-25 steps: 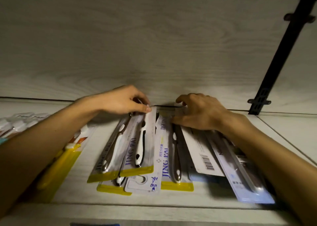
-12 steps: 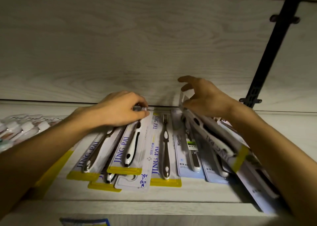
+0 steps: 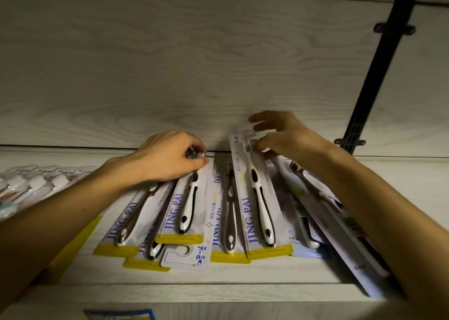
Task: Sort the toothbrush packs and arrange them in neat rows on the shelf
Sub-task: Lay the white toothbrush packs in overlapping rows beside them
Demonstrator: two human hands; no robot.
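Observation:
Several JING PAI toothbrush packs with yellow bottom strips lie fanned on the pale wooden shelf (image 3: 218, 274). My left hand (image 3: 170, 158) grips the top end of a pack with a black-and-white brush (image 3: 188, 204), thumb and fingers curled at its head. My right hand (image 3: 286, 136) pinches the top of another JING PAI pack with a white brush (image 3: 260, 203), which lies slanted over a pack with a dark brush (image 3: 229, 212). Under my right forearm lie bluish-grey packs (image 3: 340, 224), partly hidden.
More packs with pale brush heads (image 3: 31, 181) lie in a row at the far left. A yellow pack (image 3: 80, 234) peeks from under my left arm. A black metal bracket (image 3: 379, 64) runs up the back wall at the right. The shelf's front edge is close below.
My right hand has brought a JING PAI pack over from the right pile and laid it down in the middle, beside the left group. My left hand has stayed on its pack.

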